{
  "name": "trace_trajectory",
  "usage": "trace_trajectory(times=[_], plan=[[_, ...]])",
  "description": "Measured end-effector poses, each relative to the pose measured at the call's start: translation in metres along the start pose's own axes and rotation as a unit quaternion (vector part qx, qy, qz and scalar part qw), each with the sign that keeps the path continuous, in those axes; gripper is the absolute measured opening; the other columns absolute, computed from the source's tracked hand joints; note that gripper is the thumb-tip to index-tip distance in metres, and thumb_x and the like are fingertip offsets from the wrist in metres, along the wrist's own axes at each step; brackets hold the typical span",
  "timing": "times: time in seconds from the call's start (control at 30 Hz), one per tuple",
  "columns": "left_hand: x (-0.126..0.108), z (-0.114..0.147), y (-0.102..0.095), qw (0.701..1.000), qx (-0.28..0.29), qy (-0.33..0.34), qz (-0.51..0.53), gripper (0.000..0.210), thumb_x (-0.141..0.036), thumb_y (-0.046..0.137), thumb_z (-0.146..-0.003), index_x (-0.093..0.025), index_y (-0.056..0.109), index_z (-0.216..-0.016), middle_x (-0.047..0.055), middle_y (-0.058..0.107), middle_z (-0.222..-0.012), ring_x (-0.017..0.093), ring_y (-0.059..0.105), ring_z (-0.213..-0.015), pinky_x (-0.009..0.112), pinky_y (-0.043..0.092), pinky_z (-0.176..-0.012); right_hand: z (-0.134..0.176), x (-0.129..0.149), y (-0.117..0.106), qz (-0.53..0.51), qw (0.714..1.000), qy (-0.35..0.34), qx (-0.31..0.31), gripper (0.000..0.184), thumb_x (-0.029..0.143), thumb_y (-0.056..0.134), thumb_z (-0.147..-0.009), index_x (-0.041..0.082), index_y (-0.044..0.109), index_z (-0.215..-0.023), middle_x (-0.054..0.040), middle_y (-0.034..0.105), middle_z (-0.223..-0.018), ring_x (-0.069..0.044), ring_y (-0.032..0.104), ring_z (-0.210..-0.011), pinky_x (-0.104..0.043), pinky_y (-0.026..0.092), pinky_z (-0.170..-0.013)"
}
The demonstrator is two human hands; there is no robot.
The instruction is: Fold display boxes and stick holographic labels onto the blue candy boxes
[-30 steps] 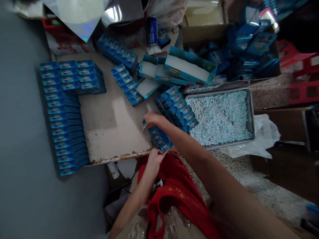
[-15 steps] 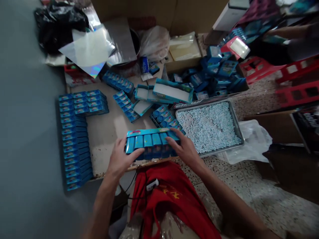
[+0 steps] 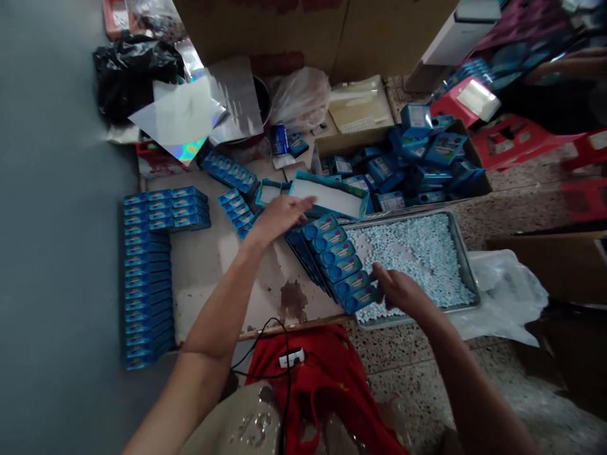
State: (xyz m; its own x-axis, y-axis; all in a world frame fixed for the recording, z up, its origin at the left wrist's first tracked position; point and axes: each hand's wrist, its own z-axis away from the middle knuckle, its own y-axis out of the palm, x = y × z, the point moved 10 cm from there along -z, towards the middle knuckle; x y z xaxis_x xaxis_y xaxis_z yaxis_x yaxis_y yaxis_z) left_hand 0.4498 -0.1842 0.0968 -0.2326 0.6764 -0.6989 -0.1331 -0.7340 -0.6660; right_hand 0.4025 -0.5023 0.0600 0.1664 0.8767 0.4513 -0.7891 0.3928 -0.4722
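A row of small blue packs (image 3: 337, 256), with round windows and printed labels, lies slanted on the front right of the worktop beside the tray. Darker blue pieces show under its left edge. My right hand (image 3: 398, 289) is at the row's near right end, fingertips at or very close to the last packs, fingers loosely apart. Over the far end of the row, my left hand (image 3: 283, 217) reaches across with fingers stretched out and nothing seen in them. Just past its fingers stands an open blue display box (image 3: 327, 196) with a white inside; a smaller open box (image 3: 269, 193) is beside it.
Stacked blue packs (image 3: 147, 284) line the worktop's left edge. More pack rows (image 3: 236, 210) lie behind. A metal tray (image 3: 462, 262) of pale blue pellets sits right, below a carton of loose blue boxes (image 3: 403, 158). Red stools (image 3: 507, 142) and another person's arm are far right.
The row of packs, held in both hands before, now lies on the worktop to the right. My left hand has moved forward to the open boxes; my right has shifted right.
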Motion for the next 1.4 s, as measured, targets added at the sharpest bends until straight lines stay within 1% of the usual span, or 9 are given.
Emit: trace_trajectory(times=[0.17, 0.27, 0.4, 0.63, 0.7, 0.87, 1.07, 1.17, 1.4], plan=[[0.059, -0.002, -0.033, 0.975, -0.113, 0.064, -0.179, 0.032, -0.008, 0.066, -0.084, -0.018, 0.078, -0.112, 0.013, 0.068, -0.124, 0.029, 0.06, -0.116, 0.044, 0.05, -0.103, -0.033, 0.098, -0.094, 0.158, 0.928, -0.218, -0.257, 0.046, 0.059, 0.052, -0.098, 0.022, 0.078, -0.11, -0.0096, 0.078, -0.095, -0.025, 0.071, -0.078, -0.037, 0.052, -0.077], [0.07, -0.013, -0.01, 0.964, -0.071, 0.103, -0.236, 0.028, -0.015, 0.069, -0.086, -0.017, 0.077, -0.112, 0.015, 0.06, -0.14, 0.035, 0.052, -0.13, 0.051, 0.046, -0.11, -0.079, 0.168, -0.065, 0.298, 0.882, -0.321, -0.176, 0.028, 0.029, 0.065, -0.091, 0.02, 0.079, -0.113, -0.0127, 0.077, -0.113, -0.029, 0.071, -0.102, -0.039, 0.053, -0.089], [0.069, -0.016, -0.008, 0.959, -0.108, 0.137, -0.222, 0.016, -0.027, 0.064, -0.095, -0.019, 0.076, -0.101, 0.013, 0.06, -0.139, 0.034, 0.048, -0.135, 0.052, 0.042, -0.115, -0.123, 0.2, -0.031, 0.449, 0.85, -0.275, -0.033, 0.027, 0.02, 0.063, -0.09, 0.022, 0.08, -0.11, -0.0095, 0.08, -0.104, -0.03, 0.073, -0.1, -0.038, 0.052, -0.082], [0.094, 0.114, -0.068, 0.949, -0.235, 0.048, -0.207, 0.025, -0.044, 0.062, -0.099, -0.021, 0.071, -0.092, 0.01, 0.065, -0.129, 0.029, 0.051, -0.135, 0.052, 0.031, -0.125, -0.032, 0.299, -0.046, 0.318, 0.779, -0.506, -0.187, 0.037, 0.053, 0.045, -0.102, 0.035, 0.077, -0.101, -0.0125, 0.079, -0.101, -0.033, 0.07, -0.097, -0.049, 0.052, -0.083], [0.116, 0.18, -0.061, 0.948, -0.242, -0.016, -0.206, 0.026, -0.042, 0.059, -0.101, -0.023, 0.069, -0.086, 0.006, 0.069, -0.106, 0.025, 0.061, -0.117, 0.05, 0.032, -0.124, -0.004, 0.334, 0.002, 0.337, 0.726, -0.588, -0.113, 0.038, 0.053, 0.042, -0.102, 0.037, 0.076, -0.101, -0.0117, 0.077, -0.095, -0.034, 0.066, -0.097, -0.052, 0.05, -0.085], [0.18, 0.344, 0.015, 0.902, -0.293, -0.228, -0.22, 0.04, -0.036, 0.054, -0.104, -0.022, 0.063, -0.067, 0.005, 0.062, -0.072, 0.021, 0.061, -0.081, 0.039, 0.047, -0.095, 0.025, 0.36, 0.204, 0.503, 0.543, -0.647, 0.183, 0.024, 0.027, 0.053, -0.098, 0.03, 0.07, -0.081, -0.0095, 0.071, -0.088, -0.031, 0.057, -0.104, -0.049, 0.043, -0.097], [0.259, 0.405, 0.103, 0.873, -0.292, -0.342, -0.19, 0.042, -0.037, 0.053, -0.106, -0.022, 0.063, -0.069, 0.007, 0.064, -0.073, 0.023, 0.061, -0.078, 0.038, 0.045, -0.088, -0.029, 0.306, 0.357, 0.564, 0.377, -0.689, 0.256, 0.032, 0.003, 0.057, -0.091, 0.025, 0.067, -0.07, -0.0078, 0.072, -0.082, -0.025, 0.056, -0.101, -0.037, 0.039, -0.086], [0.298, 0.389, 0.114, 0.876, -0.28, -0.359, -0.156, 0.025, -0.035, 0.061, -0.102, -0.02, 0.07, -0.084, 0.011, 0.071, -0.09, 0.027, 0.064, -0.092, 0.042, 0.047, -0.095, -0.071, 0.294, 0.382, 0.625, 0.394, -0.641, 0.209, 0.019, 0.014, 0.06, -0.097, 0.023, 0.075, -0.104, -0.0083, 0.075, -0.102, -0.024, 0.057, -0.103, -0.034, 0.039, -0.086], [0.316, 0.4, 0.133, 0.886, -0.299, -0.344, -0.089, 0.028, -0.022, 0.068, -0.094, -0.017, 0.071, -0.122, 0.02, 0.062, -0.141, 0.037, 0.054, -0.139, 0.055, 0.039, -0.121, -0.124, 0.371, 0.364, 0.531, 0.632, -0.563, 0.027, 0.058, 0.055, 0.058, -0.102, 0.013, 0.06, -0.143, -0.0217, 0.066, -0.135, -0.034, 0.055, -0.128, -0.042, 0.044, -0.103]])
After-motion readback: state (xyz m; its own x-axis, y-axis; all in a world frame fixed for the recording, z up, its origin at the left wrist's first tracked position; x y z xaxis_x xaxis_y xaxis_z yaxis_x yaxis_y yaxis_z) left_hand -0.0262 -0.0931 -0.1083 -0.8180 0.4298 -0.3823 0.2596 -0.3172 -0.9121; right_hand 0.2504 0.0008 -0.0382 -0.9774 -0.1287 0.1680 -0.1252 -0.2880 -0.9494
